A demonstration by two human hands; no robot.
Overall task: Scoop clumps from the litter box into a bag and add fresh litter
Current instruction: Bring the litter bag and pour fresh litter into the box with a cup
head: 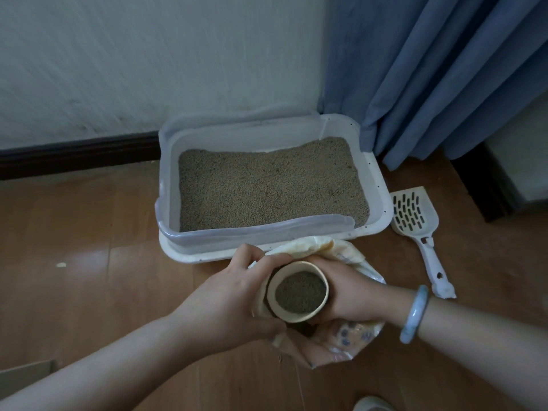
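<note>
bag (pixel 332 253) of fresh litter (pixel 299 292) is sitting between both hands, just in front of the box's (pixel 166 185) near wall; whether it is resting on the floor (pixel 89 232) is hard to tell. left hand (pixel 237 295) is curling round the rolled mouth's left side and right hand (pixel 353 295) is wrapping the right. it is looking soft, crumpled and probably heavy with shifting grains, so gripping below the rolled rim with support underneath is seeming wise. mouth is facing up toward the camera, so the long axis is running roughly upright.
</note>
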